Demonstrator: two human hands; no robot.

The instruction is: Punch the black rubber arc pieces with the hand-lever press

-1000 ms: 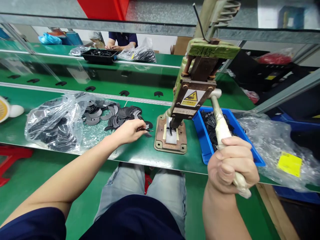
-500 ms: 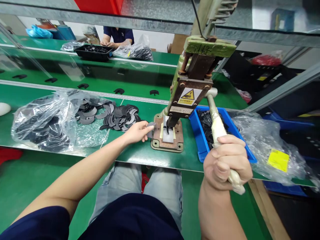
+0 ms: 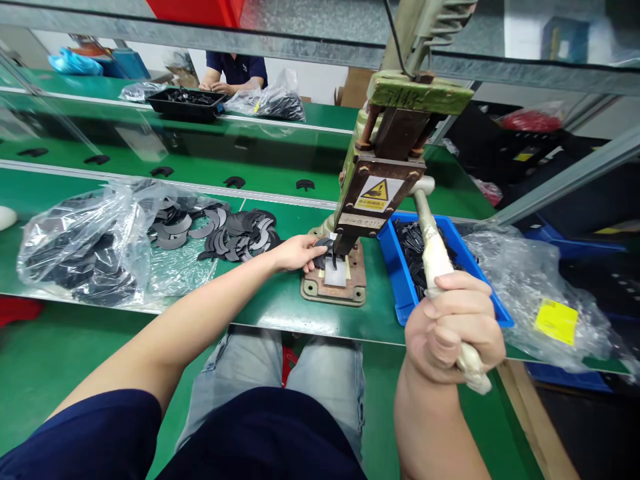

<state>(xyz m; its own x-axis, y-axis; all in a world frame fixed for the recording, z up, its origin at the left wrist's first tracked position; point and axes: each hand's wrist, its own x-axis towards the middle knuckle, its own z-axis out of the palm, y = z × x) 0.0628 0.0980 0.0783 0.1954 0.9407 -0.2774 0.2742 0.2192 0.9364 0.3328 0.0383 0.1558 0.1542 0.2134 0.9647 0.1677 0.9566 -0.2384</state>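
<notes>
My left hand (image 3: 301, 253) pinches a dark curved piece (image 3: 323, 252) at the left side of the press's ram, over the base plate (image 3: 311, 281). A small black part (image 3: 335, 257) shows at the lower end of the ram, beside that piece. My right hand (image 3: 454, 327) is wrapped round the pale, tape-covered lever (image 3: 431, 233) of the hand press (image 3: 380, 180). On the bench to the left lies a loose pile of dark curved pieces (image 3: 240, 235), spilling beside a clear plastic bag (image 3: 85, 247) that holds more.
Right of the press stands a blue bin (image 3: 397, 283) of black parts, with a clear bag (image 3: 530, 287) beyond it. Several black curved parts (image 3: 305, 184) lie in a row on the green strip behind. A co-worker (image 3: 235, 70) sits across, near a black tray (image 3: 186, 107).
My left hand has moved right with the curved piece, from the base's left edge to the ram's lower end. My right hand stays on the lever. The row of parts has shifted slightly left.
</notes>
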